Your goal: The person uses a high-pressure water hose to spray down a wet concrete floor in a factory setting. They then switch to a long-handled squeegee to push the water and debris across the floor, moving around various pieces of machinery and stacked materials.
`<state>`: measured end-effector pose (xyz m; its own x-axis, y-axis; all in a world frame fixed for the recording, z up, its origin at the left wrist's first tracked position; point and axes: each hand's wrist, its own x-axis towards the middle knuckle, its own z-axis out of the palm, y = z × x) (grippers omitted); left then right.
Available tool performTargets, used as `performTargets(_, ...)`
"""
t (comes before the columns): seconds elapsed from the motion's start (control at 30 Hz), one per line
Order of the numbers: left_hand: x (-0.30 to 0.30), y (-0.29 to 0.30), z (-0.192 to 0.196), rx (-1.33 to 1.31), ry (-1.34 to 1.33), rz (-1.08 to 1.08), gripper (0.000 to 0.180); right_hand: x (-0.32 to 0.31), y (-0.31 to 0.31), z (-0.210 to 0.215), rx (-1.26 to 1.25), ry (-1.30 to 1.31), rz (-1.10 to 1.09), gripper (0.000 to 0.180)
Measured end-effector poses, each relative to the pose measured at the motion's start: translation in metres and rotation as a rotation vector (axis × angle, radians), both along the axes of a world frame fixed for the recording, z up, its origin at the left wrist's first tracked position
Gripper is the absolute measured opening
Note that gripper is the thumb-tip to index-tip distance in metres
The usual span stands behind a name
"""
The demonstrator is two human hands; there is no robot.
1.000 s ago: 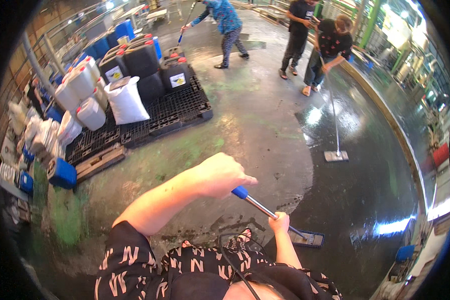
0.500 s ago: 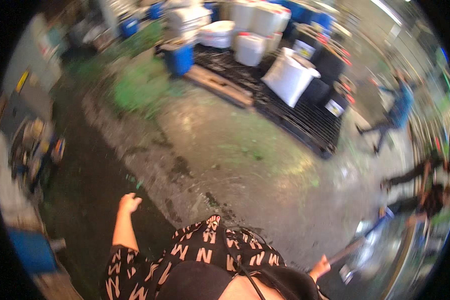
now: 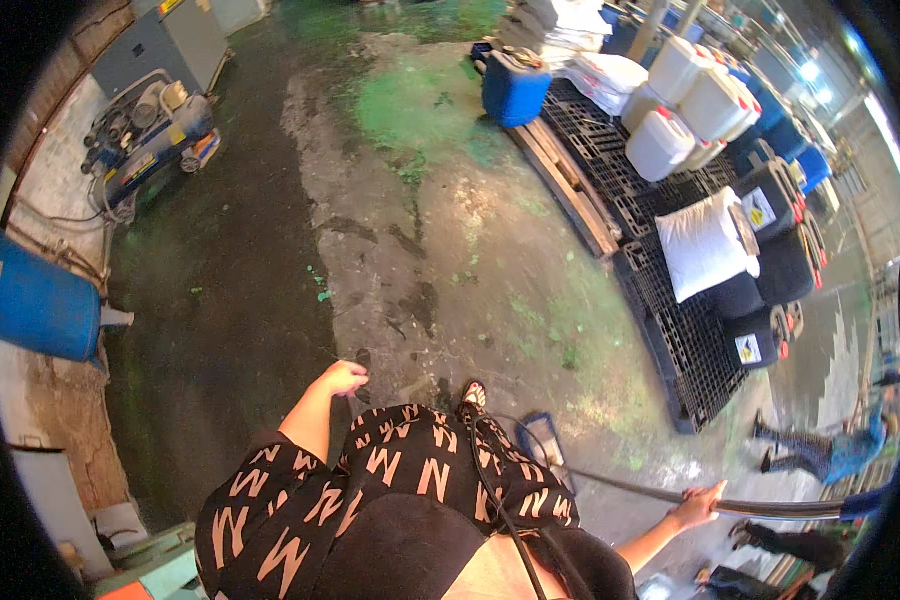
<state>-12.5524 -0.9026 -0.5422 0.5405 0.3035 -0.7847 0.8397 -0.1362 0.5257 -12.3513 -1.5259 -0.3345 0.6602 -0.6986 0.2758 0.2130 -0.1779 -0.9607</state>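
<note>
My left hand (image 3: 344, 379) hovers over the dark floor strip beside my patterned black garment (image 3: 410, 470). Its fingers are curled together; what they hold, if anything, does not show. At the lower right, my right hand (image 3: 698, 507) is closed around a long dark pole (image 3: 780, 509). The pole runs sideways, and its right end meets something dark blue near the picture's rim. To its left it narrows toward a blue-edged grey object (image 3: 541, 440) on the floor; whether the two join, I cannot tell. One sandalled foot (image 3: 474, 394) shows below my garment.
A black plastic pallet (image 3: 660, 340) at the right carries a white sack (image 3: 705, 245), white jugs (image 3: 660, 145) and dark canisters. A blue canister (image 3: 516, 88) stands by a wooden beam (image 3: 567, 188). Left are a compressor-like machine (image 3: 155, 140) and a blue drum (image 3: 45, 298). Other people (image 3: 835, 450) are lower right.
My view has swung left, so the pallet and people sit farther right and lower. My right hand still grips the pole, now farther out to the right. My left hand stays curled.
</note>
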Motion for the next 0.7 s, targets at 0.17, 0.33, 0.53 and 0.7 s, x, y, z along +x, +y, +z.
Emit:
performTargets(0.17,0.070,0.017,0.045,0.156,-0.239,0.026,0.038,0.124,0.111,0.044,-0.006,-0.130,0.271,0.016)
performTargets(0.33,0.045,0.037,0.063,0.227,-0.277,0.528,0.030,0.229,0.228,0.084,-0.023,-0.296,0.454,0.032)
performTargets(0.53,-0.051,0.014,-0.028,-0.023,0.315,0.806,0.016,0.348,0.355,0.130,0.130,-0.455,0.498,0.042)
performTargets(0.7,-0.019,0.026,-0.036,-0.407,0.072,1.137,0.014,0.440,0.475,0.163,0.286,-0.510,0.632,0.034)
